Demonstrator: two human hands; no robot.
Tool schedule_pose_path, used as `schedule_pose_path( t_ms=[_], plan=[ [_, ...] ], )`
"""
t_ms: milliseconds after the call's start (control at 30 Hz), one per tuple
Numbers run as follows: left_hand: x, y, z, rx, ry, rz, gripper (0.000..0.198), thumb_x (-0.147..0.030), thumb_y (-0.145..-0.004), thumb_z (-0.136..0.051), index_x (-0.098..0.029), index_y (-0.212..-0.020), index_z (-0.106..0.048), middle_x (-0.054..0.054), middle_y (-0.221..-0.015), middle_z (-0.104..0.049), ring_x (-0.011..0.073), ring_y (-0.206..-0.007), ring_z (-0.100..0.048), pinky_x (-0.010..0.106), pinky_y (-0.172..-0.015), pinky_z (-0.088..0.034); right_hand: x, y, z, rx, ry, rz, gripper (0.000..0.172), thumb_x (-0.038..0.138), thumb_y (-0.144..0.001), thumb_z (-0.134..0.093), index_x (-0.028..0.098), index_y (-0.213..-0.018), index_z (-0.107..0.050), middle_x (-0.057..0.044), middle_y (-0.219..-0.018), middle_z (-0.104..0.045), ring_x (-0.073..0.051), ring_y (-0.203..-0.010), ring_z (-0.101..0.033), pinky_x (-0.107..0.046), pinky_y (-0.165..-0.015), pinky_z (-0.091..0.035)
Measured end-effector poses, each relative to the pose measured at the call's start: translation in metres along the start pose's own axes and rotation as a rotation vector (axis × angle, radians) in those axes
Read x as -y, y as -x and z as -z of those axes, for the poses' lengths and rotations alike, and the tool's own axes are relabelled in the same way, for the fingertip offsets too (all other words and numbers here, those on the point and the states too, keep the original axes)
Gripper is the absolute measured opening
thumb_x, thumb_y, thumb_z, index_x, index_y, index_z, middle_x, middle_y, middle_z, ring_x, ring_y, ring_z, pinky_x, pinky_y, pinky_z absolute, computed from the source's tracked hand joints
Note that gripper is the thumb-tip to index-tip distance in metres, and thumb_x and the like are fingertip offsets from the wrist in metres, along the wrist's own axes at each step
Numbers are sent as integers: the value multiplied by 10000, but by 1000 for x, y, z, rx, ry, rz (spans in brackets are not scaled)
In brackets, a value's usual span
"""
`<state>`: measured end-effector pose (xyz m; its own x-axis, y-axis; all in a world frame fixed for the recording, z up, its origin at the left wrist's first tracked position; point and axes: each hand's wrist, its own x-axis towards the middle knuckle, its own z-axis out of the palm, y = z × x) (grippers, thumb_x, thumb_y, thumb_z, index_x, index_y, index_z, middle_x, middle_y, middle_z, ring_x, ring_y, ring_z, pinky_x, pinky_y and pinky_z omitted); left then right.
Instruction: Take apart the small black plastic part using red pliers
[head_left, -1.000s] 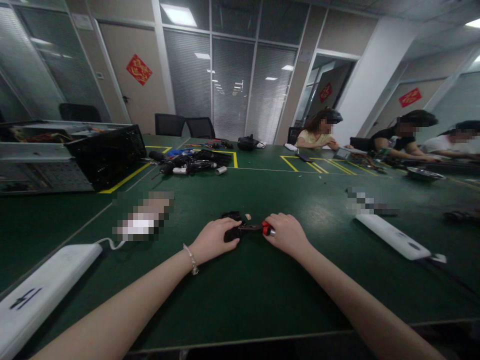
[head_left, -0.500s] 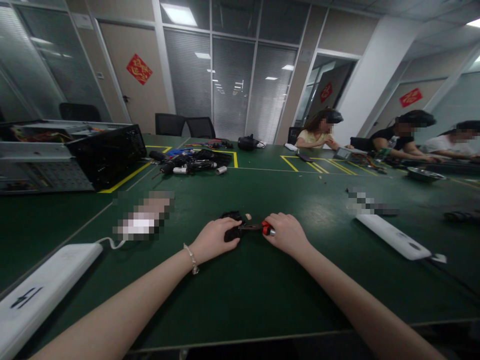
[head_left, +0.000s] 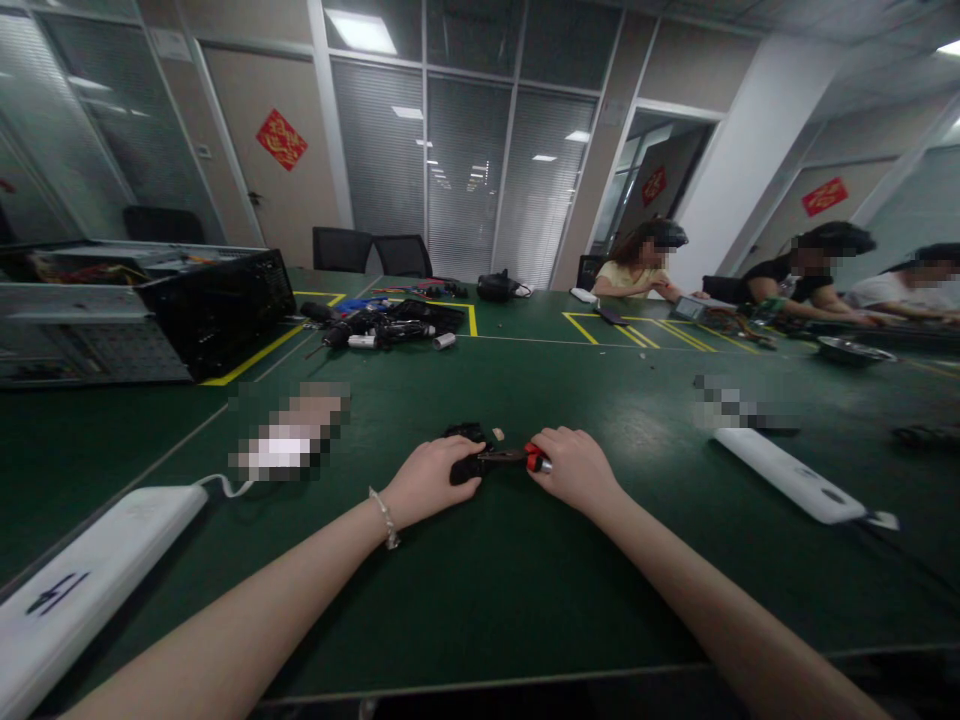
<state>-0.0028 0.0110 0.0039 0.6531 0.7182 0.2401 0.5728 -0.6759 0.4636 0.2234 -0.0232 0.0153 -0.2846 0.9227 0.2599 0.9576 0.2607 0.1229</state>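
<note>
The green table (head_left: pixel 525 580) spreads out on every side of the grip, its near edge running below both forearms. Far to the left of the grip and beyond it stands a computer case (head_left: pixel 225 315), uncovered on top, with a black panel facing the grip. Far off to the right, across the table, sit three people: one in a yellow top (head_left: pixel 619 280), one in a black top (head_left: pixel 776 285) and one in a white top (head_left: pixel 892 292). Left of the grip and nearer the wearer lies a long white block (head_left: pixel 105 560) with a dark mark; a similar white bar (head_left: pixel 787 475) lies well to the right. Beyond the grip, a little left, is a dark heap of cables and parts (head_left: pixel 397 325); farther right, a shallow metal dish (head_left: pixel 855 350). At the grip itself, the left hand (head_left: pixel 427 478) is closed around a dark part (head_left: pixel 466 468), and the right hand (head_left: pixel 576 465) is curled tight on red-handled pliers (head_left: pixel 506 456). Their jaws point left and meet the dark part; whether they pinch it I cannot tell. A pale bracelet (head_left: pixel 385 517) circles the left wrist. Just beyond the pliers rests a small beige scrap (head_left: pixel 498 434).
</note>
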Motion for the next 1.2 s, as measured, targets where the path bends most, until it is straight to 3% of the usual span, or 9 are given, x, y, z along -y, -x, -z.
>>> schedule_pose_path(
  t_ms=[1200],
  plan=[
    [4,0,-3,-7,-16,-18,427,-353,-769,-540,-243,-1179,-494,33,-1182,-542,214,-1038,-525,352,-864,-424,-3,1,-3,-11,-16,-1,195,317,-733,-510,186,-854,-586,-42,-822,-610,-167,-738,-523,-285,-660,-366]
  ],
)
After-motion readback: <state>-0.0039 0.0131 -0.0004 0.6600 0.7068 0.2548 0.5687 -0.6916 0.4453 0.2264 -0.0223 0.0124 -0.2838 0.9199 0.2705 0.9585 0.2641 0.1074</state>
